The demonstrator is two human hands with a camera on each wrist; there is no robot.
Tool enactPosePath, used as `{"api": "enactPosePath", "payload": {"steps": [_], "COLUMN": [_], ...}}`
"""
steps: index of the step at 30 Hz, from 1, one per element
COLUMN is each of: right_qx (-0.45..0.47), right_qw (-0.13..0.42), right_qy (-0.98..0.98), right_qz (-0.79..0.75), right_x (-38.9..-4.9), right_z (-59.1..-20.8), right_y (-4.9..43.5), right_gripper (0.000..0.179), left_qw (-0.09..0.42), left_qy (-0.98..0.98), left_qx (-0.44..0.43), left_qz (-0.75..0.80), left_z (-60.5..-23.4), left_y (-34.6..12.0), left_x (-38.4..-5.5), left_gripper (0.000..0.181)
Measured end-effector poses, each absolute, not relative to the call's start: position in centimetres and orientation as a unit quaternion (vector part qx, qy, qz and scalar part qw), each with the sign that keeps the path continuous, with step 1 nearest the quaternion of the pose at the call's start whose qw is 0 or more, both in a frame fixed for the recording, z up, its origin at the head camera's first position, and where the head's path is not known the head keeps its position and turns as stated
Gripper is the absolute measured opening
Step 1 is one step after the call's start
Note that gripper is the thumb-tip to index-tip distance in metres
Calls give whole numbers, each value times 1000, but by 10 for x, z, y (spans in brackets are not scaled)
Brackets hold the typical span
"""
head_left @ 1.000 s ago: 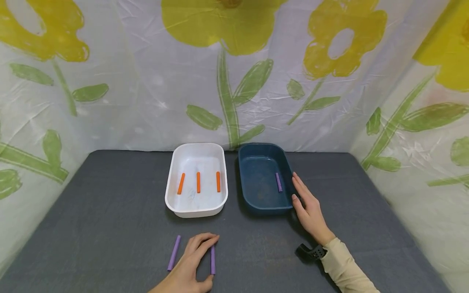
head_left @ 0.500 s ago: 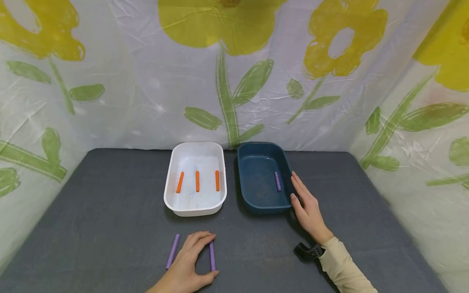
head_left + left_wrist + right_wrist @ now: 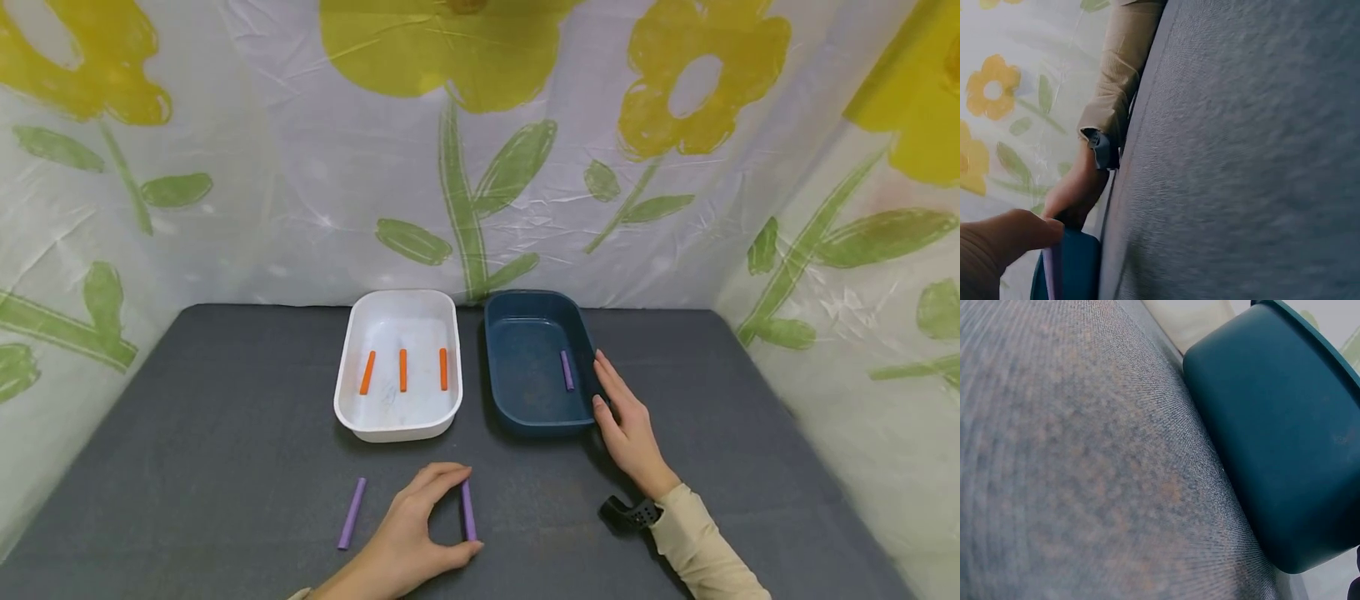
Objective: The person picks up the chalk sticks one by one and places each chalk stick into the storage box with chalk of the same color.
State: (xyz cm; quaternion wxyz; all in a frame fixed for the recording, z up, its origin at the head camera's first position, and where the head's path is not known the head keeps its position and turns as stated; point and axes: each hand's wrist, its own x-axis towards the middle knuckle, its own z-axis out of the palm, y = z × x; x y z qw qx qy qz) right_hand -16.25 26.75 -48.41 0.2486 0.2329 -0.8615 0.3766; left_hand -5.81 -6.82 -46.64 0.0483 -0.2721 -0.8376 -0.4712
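My left hand (image 3: 408,525) pinches a slim purple stick (image 3: 468,510) lengthwise, a fingertip at its far end and the thumb at its near end. In the left wrist view the thumb presses the end of this purple stick (image 3: 1052,273). Left of that hand a second purple stick (image 3: 352,513) lies on the dark cloth. My right hand (image 3: 636,433) rests its fairly straight fingers and thumb against the right side of a dark blue dish (image 3: 525,423), which holds one purple stick (image 3: 567,370). The right wrist view shows the outer wall of the blue dish (image 3: 1279,431).
A white dish (image 3: 405,433) stands left of the blue one, with three orange sticks (image 3: 402,371) apart in it. Both dishes stand near the back edge of the dark cloth-covered table (image 3: 225,450). Behind hangs a flower-print curtain (image 3: 315,192). A black band (image 3: 630,515) is on the right wrist.
My left hand has closed thumb and finger on the ends of the purple stick and moved it to the right, away from the other stick. The right hand stays at the blue dish.
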Motion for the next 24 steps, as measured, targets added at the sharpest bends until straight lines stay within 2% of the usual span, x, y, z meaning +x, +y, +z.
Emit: {"api": "enactPosePath", "payload": {"steps": [11, 17, 24], "right_qx": [232, 230, 233], "right_qw": [251, 249, 252], "right_qy": [-860, -861, -858], "right_qz": [379, 380, 382], "right_x": [-162, -162, -163], "right_z": [-485, -485, -484], "right_y": [267, 267, 267], "right_gripper": [54, 53, 53], "left_qw": [52, 78, 67], "left_qy": [-809, -803, -802], "left_qx": [-311, -322, -307], "left_qz": [-495, -495, -508], "left_z": [-456, -446, -424], "left_y": [-45, -38, -33], "left_x": [-70, -80, -92], "left_gripper": [71, 73, 71]}}
